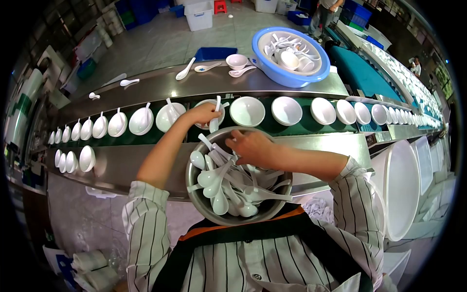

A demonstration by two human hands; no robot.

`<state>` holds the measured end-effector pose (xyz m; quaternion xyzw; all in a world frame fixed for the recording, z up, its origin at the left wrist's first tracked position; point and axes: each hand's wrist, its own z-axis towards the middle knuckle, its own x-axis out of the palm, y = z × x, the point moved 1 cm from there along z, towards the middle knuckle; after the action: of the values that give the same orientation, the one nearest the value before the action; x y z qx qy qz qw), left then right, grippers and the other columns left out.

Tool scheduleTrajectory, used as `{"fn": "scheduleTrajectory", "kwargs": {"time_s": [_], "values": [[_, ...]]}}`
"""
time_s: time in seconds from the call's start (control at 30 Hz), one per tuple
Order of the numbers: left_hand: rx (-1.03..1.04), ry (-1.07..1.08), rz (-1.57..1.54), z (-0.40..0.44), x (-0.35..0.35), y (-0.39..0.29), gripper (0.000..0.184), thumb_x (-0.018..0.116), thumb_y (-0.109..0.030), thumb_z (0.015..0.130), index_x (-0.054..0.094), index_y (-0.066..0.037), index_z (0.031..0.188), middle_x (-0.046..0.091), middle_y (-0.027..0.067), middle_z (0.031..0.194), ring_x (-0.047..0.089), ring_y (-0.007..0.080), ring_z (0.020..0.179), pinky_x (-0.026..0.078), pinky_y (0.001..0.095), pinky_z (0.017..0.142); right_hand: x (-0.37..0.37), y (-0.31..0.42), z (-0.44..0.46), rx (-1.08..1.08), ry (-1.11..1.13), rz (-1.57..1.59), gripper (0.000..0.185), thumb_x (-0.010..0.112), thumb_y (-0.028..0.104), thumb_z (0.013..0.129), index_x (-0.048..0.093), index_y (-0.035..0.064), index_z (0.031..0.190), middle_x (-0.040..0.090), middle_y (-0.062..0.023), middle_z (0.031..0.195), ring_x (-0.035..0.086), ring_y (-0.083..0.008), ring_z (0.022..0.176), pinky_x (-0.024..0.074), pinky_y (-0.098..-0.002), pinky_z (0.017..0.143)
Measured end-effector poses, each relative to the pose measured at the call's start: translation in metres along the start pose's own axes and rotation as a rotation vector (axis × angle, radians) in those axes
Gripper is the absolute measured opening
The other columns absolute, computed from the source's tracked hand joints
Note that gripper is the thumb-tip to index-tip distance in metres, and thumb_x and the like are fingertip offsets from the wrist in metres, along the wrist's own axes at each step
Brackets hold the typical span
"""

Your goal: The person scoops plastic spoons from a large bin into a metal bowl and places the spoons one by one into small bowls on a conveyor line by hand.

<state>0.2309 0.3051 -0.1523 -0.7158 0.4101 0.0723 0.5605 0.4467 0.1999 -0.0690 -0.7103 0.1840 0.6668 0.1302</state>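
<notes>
Grey-tiled workshop floor (146, 46) back there, with a co-worker (325, 12) standing way off near the top right. Biggest thing up close is the long steel counter (160, 80), and a green conveyor belt (268, 121) runs across it from side to side. Up on the far ledge sits a blue basin (292, 80) loaded with white spoons and a few small bowls. Nearer, right up against the person's apron, is a round metal basin (192, 187) heaped with loose spoons (233, 190), pointing every which way.

White bowls (247, 111) sit in a row along the belt. Most of the ones on the left have a spoon handle poking up; I can't spot any spoons in the ones on the right. A few more bowls (87, 158) are tipped on edge along the near ledge at far left.

Left hand (202, 113) is over a belt bowl, fingers pinching a white spoon (214, 125) held roughly upright. Right hand (250, 147) dips into the metal basin, fingers bent over the pile; can't tell if they're gripping anything.
</notes>
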Motion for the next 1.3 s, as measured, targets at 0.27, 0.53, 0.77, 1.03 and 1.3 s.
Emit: {"fn": "scheduleTrajectory", "kwargs": {"time_s": [0.27,0.53,0.77,1.03,1.3], "values": [[0.129,-0.423,0.061,0.012,-0.021,-0.002,0.025,0.057,-0.019,0.080,0.061,0.007,0.079,0.060,0.0186,0.062,0.060,0.0278,0.049,0.047,0.0389,0.043,0.016,-0.023,-0.009,0.095,0.046,0.539,0.038,0.069,0.023,0.074,0.056,0.0055,0.104,0.063,-0.0183,0.093,0.063,-0.0338,0.079,0.0502,-0.0399,0.074],[0.200,-0.645,0.345,0.013,0.006,0.012,0.049,0.066,-0.034,0.077,0.058,0.004,0.107,0.062,0.0199,0.090,0.061,0.0333,0.080,0.048,0.0374,0.073,-0.022,-0.047,0.005,0.167,-0.286,0.612,0.021,0.066,0.023,0.080,0.058,0.0104,0.094,0.062,-0.0159,0.073,0.061,-0.0326,0.070,0.0464,-0.0399,0.064],[0.169,-0.281,-0.178,-0.049,-0.012,-0.032,0.027,0.057,-0.025,0.088,0.060,-0.002,0.101,0.061,0.0041,0.085,0.058,0.0097,0.073,0.045,0.0235,0.051,-0.022,-0.131,0.052,0.446,-0.700,0.495,0.027,0.068,0.022,0.077,0.060,0.0054,0.096,0.063,-0.0205,0.076,0.062,-0.0368,0.072,0.0478,-0.0428,0.063],[0.113,-0.298,-0.246,-0.070,-0.003,-0.007,0.021,0.056,-0.020,0.089,0.061,-0.002,0.099,0.060,0.0024,0.079,0.057,0.0076,0.070,0.044,0.0220,0.048,0.028,-0.164,0.073,0.508,-0.466,0.287,0.028,0.068,0.028,0.076,0.056,0.0113,0.095,0.065,-0.0154,0.079,0.063,-0.0361,0.079,0.0486,-0.0460,0.070],[0.355,-0.547,0.065,-0.107,0.009,-0.077,0.023,0.062,-0.016,0.082,0.061,-0.001,0.099,0.064,0.0117,0.088,0.060,0.0220,0.079,0.047,0.0323,0.071,0.040,-0.183,0.043,0.544,-0.327,-0.027,0.032,0.062,0.027,0.081,0.056,0.0136,0.110,0.064,-0.0161,0.076,0.063,-0.0354,0.073,0.0496,-0.0457,0.064]]}}
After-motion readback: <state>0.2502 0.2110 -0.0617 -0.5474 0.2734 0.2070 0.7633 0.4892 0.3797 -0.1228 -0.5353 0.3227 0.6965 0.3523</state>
